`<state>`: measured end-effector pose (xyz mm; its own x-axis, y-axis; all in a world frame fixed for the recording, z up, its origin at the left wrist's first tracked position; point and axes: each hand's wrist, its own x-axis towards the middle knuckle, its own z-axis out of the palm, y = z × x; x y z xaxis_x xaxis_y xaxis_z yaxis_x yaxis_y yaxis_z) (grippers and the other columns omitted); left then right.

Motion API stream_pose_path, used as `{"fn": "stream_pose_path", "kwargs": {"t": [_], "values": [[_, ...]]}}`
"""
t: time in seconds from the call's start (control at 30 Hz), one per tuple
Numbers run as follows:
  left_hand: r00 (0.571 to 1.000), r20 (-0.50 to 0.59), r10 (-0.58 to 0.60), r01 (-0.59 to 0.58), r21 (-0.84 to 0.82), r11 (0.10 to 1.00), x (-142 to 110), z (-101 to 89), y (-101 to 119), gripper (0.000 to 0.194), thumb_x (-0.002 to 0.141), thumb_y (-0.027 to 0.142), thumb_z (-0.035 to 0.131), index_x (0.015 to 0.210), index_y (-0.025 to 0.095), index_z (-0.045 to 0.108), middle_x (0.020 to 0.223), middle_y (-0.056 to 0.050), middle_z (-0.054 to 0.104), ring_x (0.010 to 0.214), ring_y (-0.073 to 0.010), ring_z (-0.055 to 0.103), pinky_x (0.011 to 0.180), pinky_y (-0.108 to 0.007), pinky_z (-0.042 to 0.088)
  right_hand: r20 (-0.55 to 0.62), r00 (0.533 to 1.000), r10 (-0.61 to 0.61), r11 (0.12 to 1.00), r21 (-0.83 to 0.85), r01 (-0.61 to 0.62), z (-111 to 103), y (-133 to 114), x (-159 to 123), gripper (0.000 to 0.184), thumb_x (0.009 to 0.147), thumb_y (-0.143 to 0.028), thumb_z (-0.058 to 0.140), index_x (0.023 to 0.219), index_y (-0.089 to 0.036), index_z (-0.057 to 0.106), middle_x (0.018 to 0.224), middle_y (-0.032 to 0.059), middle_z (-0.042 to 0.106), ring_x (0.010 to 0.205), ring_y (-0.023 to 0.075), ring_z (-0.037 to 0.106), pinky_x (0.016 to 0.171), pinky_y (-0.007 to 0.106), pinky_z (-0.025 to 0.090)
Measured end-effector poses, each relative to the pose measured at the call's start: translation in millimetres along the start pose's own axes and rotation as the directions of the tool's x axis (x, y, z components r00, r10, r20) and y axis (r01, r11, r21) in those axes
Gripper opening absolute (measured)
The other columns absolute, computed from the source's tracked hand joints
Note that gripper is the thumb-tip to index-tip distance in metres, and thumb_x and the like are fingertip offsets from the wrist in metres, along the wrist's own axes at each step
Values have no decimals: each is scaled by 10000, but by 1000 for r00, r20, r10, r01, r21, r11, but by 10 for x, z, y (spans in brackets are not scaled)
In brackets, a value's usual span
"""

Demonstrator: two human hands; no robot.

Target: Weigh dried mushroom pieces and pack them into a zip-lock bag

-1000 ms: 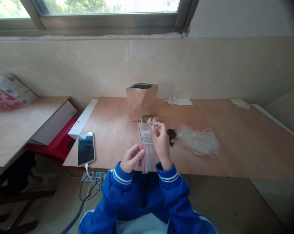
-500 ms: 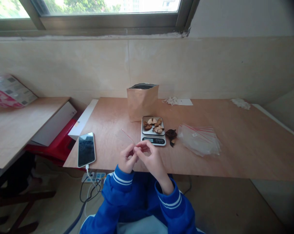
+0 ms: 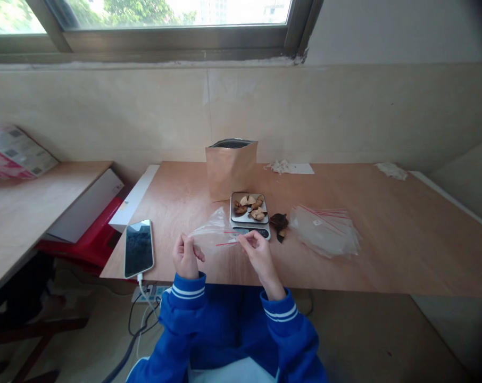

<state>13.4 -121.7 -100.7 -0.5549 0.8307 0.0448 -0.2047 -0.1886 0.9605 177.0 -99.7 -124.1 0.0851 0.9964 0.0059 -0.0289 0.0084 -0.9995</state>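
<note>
Between my hands a clear zip bag (image 3: 213,230) with red zip lines is stretched above the front of the table. My left hand (image 3: 187,255) pinches its left end. The fingers of my right hand (image 3: 258,254) grip the end with the red lines. Just behind, a small digital scale (image 3: 233,217) carries several brown and cream dried pieces (image 3: 249,200), its display partly hidden by the bag and my right hand. Dark brown dried pieces (image 3: 280,223) lie on the wood to its right. An upright kraft paper pouch (image 3: 231,173) stands open behind the scale.
A stack of clear zip bags (image 3: 324,231) lies at the right on the table (image 3: 404,239). At the left edge a phone (image 3: 139,249) is plugged into a white cable. White scraps (image 3: 280,167) lie by the wall. A power strip (image 3: 151,292) sits below.
My hands have moved apart, left hand to the left, right hand slightly right. The zip bag, earlier seen edge-on between my fingers, is now spread out between them.
</note>
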Motion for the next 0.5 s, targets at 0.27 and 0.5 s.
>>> {"fn": "stream_pose_path", "kwargs": {"t": [0.27,0.5], "values": [[999,-43,-28,36,194,980,229,-50,43,277,672,306,577,518,219,364,330,70,427,302,-86,414,346,-182,371,86,886,-456,629,-673,389,-422,14,305,323,945,-287,451,1170,-177,656,1214,117,595,1120,271,504,984,438,417],[991,36,-128,120,163,979,276,119,40,280,627,320,581,591,236,316,326,101,400,289,-90,397,323,-191,380,287,855,-432,273,-862,427,-598,119,619,355,909,-192,516,1253,-174,602,1265,109,579,1047,290,514,893,430,451]]}}
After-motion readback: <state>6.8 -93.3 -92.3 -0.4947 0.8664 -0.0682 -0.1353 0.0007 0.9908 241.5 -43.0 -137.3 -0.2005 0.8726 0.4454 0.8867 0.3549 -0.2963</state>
